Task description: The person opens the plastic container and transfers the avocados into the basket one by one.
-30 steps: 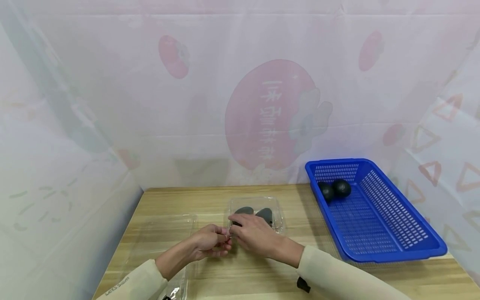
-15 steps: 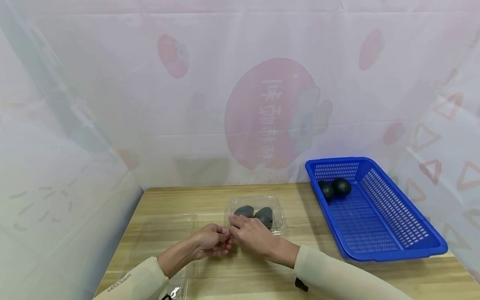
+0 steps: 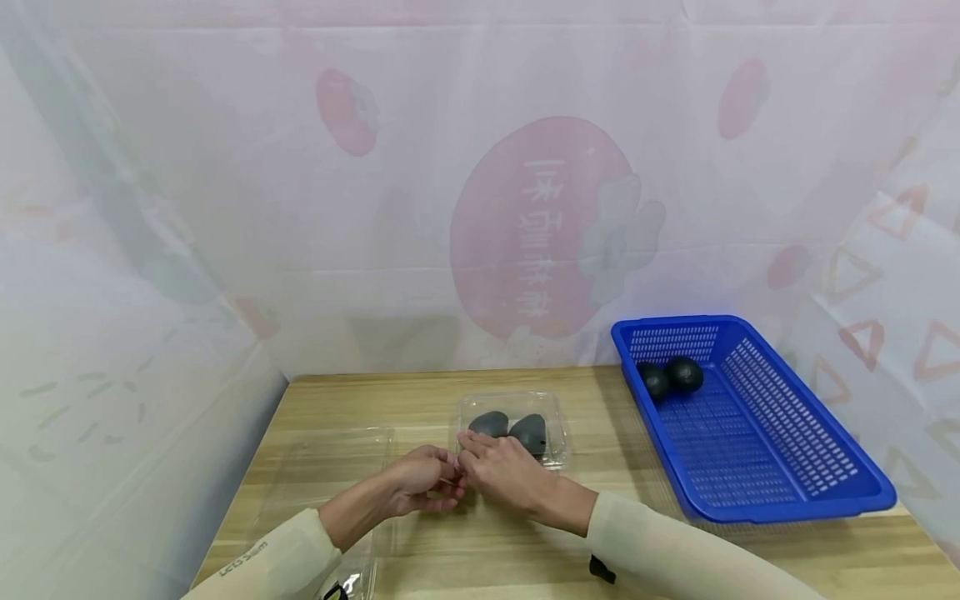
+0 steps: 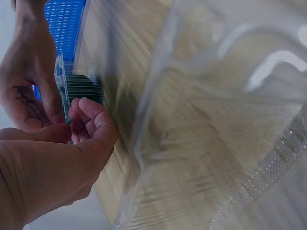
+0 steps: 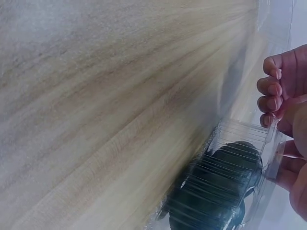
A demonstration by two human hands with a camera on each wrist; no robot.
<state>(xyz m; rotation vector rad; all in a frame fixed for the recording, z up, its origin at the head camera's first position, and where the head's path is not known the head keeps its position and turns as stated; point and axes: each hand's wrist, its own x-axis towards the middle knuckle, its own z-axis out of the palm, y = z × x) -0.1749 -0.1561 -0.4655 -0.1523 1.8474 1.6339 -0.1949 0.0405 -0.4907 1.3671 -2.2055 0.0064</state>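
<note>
A clear plastic clamshell box (image 3: 558,442), its lid down, stands mid-table with dark green avocados (image 3: 530,433) inside. In the head view my left hand (image 3: 426,481) is at its front-left corner, thumb and index finger pinching the rim. My right hand (image 3: 506,471) holds the same corner, its fingers over the lid and its thumb at the edge. The left wrist view shows both thumbs meeting at the rim of the box (image 4: 81,72). Through the ribbed side wall in the right wrist view, avocados (image 5: 206,191) show. The hands hide the front of the box in the head view.
A blue perforated basket (image 3: 757,500) stands at the right, with dark avocados (image 3: 683,376) in its far left corner. Another clear plastic container (image 3: 330,450) lies at the left, near my left forearm. Printed cloth walls (image 3: 375,292) border the wooden table (image 3: 450,575).
My right hand has shifted slightly down and left, showing more of the avocados in the box. The left hand stays at the corner.
</note>
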